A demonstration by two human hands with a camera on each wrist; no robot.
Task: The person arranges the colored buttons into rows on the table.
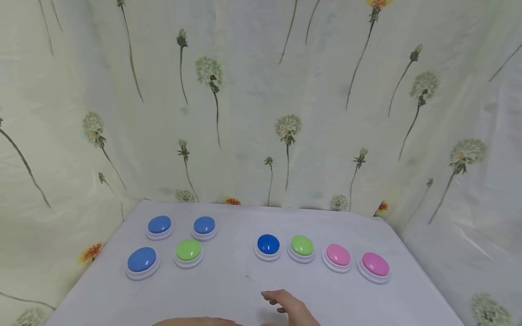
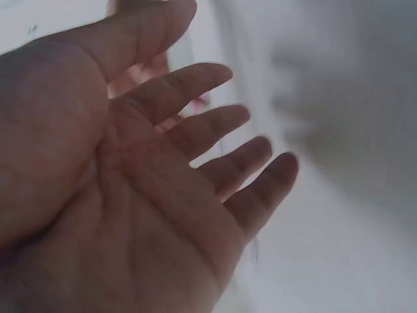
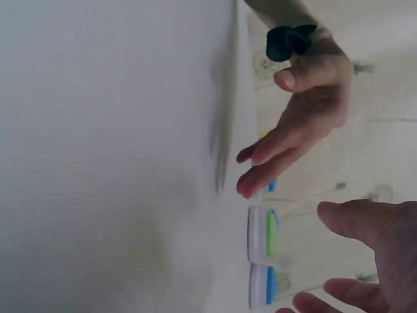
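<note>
My left hand (image 1: 200, 322) is at the bottom edge of the head view, mostly cut off. In the left wrist view its palm (image 2: 150, 195) shows, fingers loosely extended and holding nothing. My right hand (image 1: 291, 308) hovers over the white table just to the right, its fingers slightly bent and spread, with nothing in them. Beyond the right hand lies a row of push buttons on white bases: a dark blue button (image 1: 268, 244), a green button (image 1: 302, 246), a pink button (image 1: 338, 255) and another pink button (image 1: 375, 264). Both hands are apart from these.
At the left of the white table (image 1: 228, 280) stand three blue buttons (image 1: 142, 260) and a green button (image 1: 188, 250). A curtain (image 1: 244, 104) printed with dandelions hangs behind and along both sides. The left wrist wears a dark band (image 3: 290, 42).
</note>
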